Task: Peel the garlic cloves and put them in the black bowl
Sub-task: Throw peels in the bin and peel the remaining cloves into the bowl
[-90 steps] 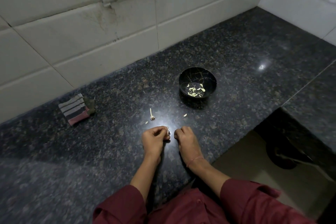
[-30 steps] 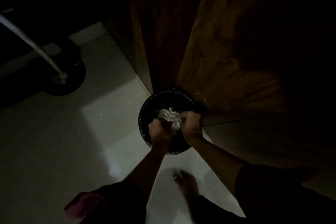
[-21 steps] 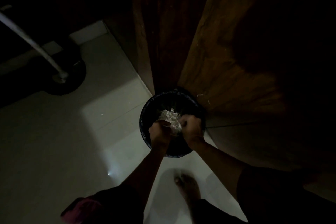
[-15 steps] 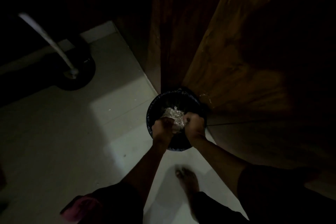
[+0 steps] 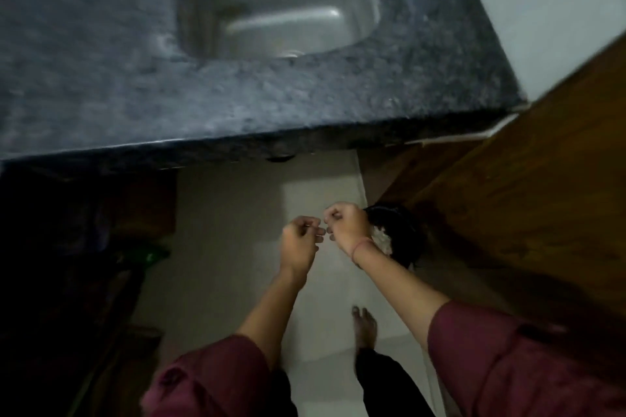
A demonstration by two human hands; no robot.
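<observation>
Garlic cloves and black bowl: position cannot be told, frame blurred. Left hand (image 5: 299, 240) and right hand (image 5: 345, 225) have curled fingers, tips nearly meeting, over the floor (image 5: 237, 213) beside a black bin (image 5: 403, 233) holding pale scraps (image 5: 382, 237); whether they pinch anything cannot be told. Beyond them is the front edge of a dark stone countertop (image 5: 101, 77) with a sink (image 5: 281, 3).

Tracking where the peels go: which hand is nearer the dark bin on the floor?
Right. The right hand overlaps the bin's left edge; the left hand sits further left, clear of it.
</observation>
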